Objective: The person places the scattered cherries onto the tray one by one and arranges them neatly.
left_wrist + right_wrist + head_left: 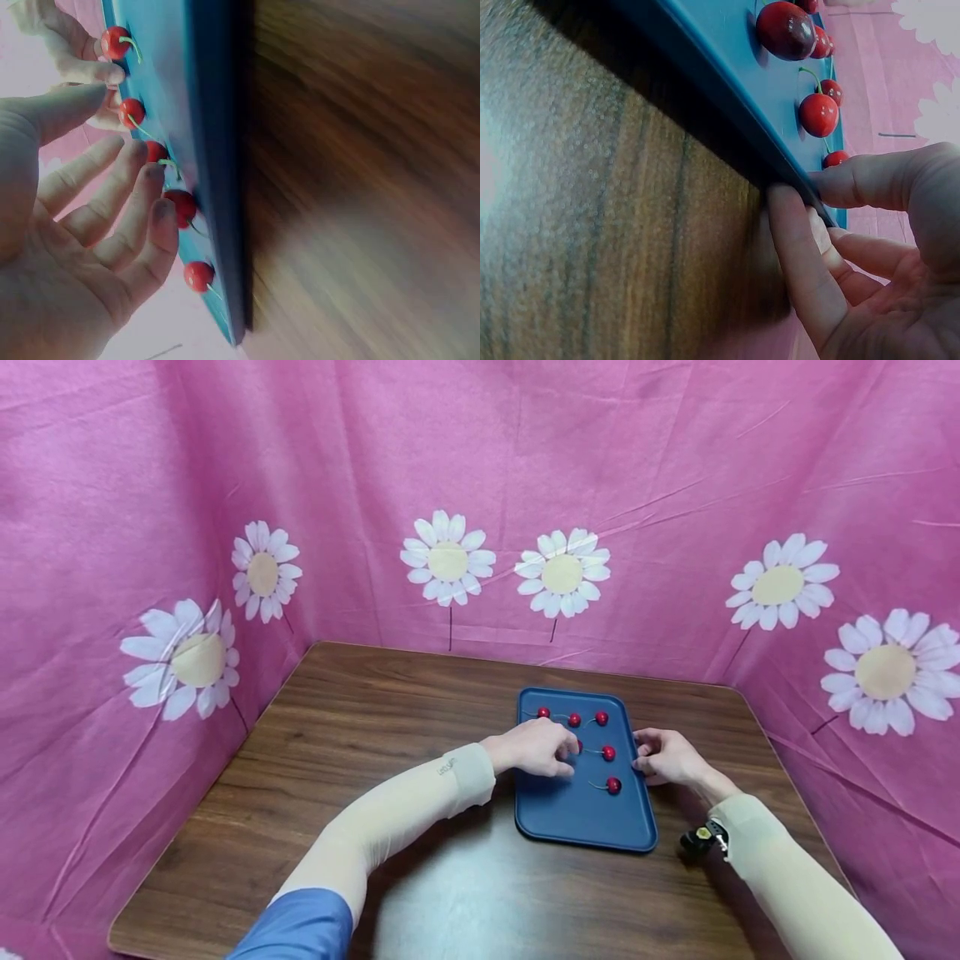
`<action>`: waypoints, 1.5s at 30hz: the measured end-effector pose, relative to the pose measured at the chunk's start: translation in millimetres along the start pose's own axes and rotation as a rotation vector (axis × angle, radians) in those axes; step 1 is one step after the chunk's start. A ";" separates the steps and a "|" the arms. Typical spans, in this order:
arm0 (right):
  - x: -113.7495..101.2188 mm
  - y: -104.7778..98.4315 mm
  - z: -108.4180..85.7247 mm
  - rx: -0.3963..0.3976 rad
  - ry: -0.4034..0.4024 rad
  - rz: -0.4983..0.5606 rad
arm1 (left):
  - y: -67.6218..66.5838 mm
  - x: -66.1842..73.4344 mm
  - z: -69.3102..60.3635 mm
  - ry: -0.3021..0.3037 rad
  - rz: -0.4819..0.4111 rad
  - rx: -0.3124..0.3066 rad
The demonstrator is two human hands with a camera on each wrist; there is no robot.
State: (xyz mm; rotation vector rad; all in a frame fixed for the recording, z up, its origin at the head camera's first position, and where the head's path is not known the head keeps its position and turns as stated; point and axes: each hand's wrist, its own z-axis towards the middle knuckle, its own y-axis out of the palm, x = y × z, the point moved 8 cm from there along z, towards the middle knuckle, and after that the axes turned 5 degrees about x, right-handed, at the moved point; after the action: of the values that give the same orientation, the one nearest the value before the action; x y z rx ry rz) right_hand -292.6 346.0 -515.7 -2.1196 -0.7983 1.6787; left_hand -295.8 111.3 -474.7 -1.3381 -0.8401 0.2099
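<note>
A blue rectangular tray lies on the wooden table, bearing several red cherries with thin green stems. Three of them, such as the cherry, sit in a row at the far end; others, including the cherry, lie nearer along the right half. My left hand is over the tray's left side, its fingers relaxed and partly hiding one cherry. In the left wrist view its thumb stands apart from the fingers, with nothing held. My right hand pinches the tray's right rim between thumb and fingers.
The brown wood-grain table extends around the tray. A pink curtain with white daisies hangs behind and at both sides. A black device is strapped beneath the right wrist, near the tabletop.
</note>
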 end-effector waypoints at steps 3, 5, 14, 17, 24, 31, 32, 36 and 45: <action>0.0 -0.3 0.2 0.002 -0.001 -0.004 | -5.2 -5.1 -6.8 0.012 -0.036 0.019; -0.4 -0.2 0.2 0.002 -0.002 -0.011 | -8.8 -8.7 -11.2 0.020 -0.048 0.040; -2.3 1.2 -1.6 -0.006 0.003 -0.013 | -22.8 -32.9 -34.1 -0.003 -0.123 0.098; -2.8 0.8 -2.2 -0.007 0.001 -0.008 | -29.5 -42.3 -43.5 -0.023 -0.146 0.099; -1.3 0.4 -3.3 -0.012 0.000 -0.005 | -43.1 -63.2 -62.4 -0.056 -0.196 0.125; 0.1 2.4 -2.8 -0.014 0.002 0.002 | -48.1 -80.3 -84.1 -0.067 -0.177 0.128; 0.0 2.2 -2.7 -0.013 0.006 0.003 | -48.7 -83.0 -87.6 -0.067 -0.173 0.126; -1.5 0.7 -2.3 -0.007 0.011 -0.008 | -52.0 -94.9 -101.2 -0.069 -0.184 0.121; 0.2 -0.2 -1.8 -0.006 0.014 -0.027 | -53.9 -120.9 -127.7 -0.092 -0.263 0.094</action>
State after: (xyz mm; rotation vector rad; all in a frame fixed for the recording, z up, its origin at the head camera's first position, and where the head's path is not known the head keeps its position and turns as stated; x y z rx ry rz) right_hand -290.9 346.4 -515.3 -2.1128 -0.8247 1.6476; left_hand -315.8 -71.6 -475.0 -1.1239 -1.0615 0.1041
